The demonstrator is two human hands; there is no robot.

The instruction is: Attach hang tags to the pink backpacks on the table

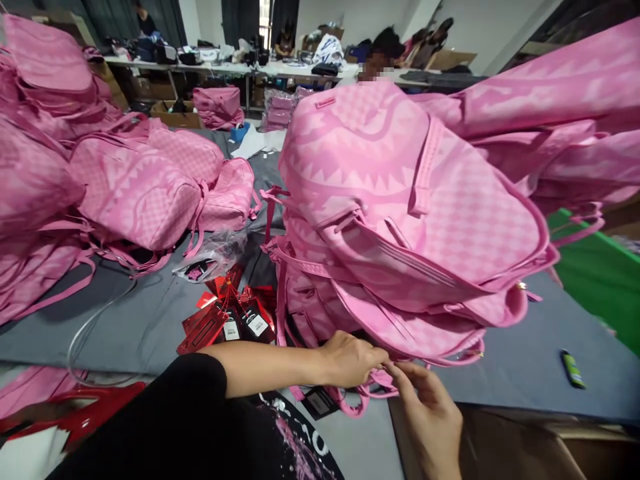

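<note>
A large pink backpack (360, 167) with a shark-teeth and checker pattern lies on another pink backpack (310, 300) in front of me. At the lower edge of the pile my left hand (353, 359) is closed, its fingertips pinched together. My right hand (427, 407) meets it there, thumb and fingers also pinched. What lies between the fingertips is too small to make out. Pink straps (357, 403) hang in loops just below the hands. A black tag (319, 402) hangs beside these loops, under my left wrist.
Red and black hang tags (227, 320) and a clear plastic bag (215, 253) lie left of the pile. More pink backpacks (135, 187) are heaped at the left. A green lighter-like item (573, 369) lies on the grey tabletop (520, 360). A green panel (595, 267) stands at right.
</note>
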